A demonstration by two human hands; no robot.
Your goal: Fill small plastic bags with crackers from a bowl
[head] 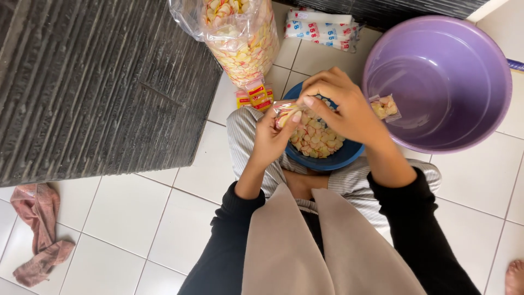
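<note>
two hands: both met over a blue bowl (349, 157) resting on the seated person's lap, above a white tiled floor (131, 213).
left hand (271, 139): fingers curled around a small clear packet (285, 113) of crackers, thumb pressed on its front, holding it upright at the bowl's left edge.
right hand (345, 106): fingers bent and pinched down onto the packet's top edge, touching the left hand's fingertips.
small clear packet: between both hands, just over the bowl's rim, part hidden by fingers.
blue bowl: held pale yellow and pink crackers (316, 139); partly covered by the right hand.
purple basin (469, 49): stood on the floor to the right, touching the bowl's side; one filled packet (385, 106) lay inside against its left wall.
big clear bag (240, 38): stood beyond the bowl, full of the same crackers.
yellow and red wrappers (255, 97): lay at the foot of the big bag, just beside the bowl.
white printed packs (322, 27): lay on the floor farther back, between the big bag and the basin.
dark ribbed mat (98, 82): covered the floor to the left.
pink cloth (38, 232): lay crumpled at the lower left, well apart from the hands.
bare foot (514, 277): showed at the lower right corner.
</note>
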